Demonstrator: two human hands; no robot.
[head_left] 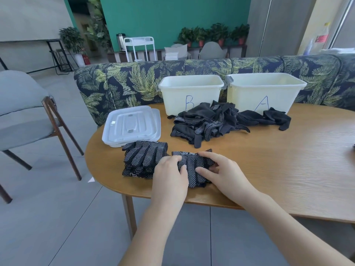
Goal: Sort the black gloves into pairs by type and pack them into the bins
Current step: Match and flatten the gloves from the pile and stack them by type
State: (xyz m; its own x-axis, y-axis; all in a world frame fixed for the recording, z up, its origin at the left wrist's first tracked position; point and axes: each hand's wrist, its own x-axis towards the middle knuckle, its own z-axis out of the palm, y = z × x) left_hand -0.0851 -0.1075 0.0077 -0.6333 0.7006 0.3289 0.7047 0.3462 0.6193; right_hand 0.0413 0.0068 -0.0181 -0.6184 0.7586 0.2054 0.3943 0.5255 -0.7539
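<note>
Both hands are working on a dotted glove pair (194,169) lying flat near the front edge of the table (269,160). The left hand (171,173) is lying on its left side, fingers bent down onto the fabric; whether they are pinching it or only pressing is hard to tell. The right hand (221,169) is gripping the pair's right edge, thumb on top and fingers curling over the cuff end. Just to the left, a stack (144,160) of dotted gloves is sitting, touching the pair. Behind, a loose pile (207,121) of mixed dotted and plain gloves is lying in front of bin B (192,93), and a few plain gloves (267,117) are lying before bin A (267,91). Both bins are standing side by side at the table's back edge. Two lids (132,125) are resting stacked at the left.
</note>
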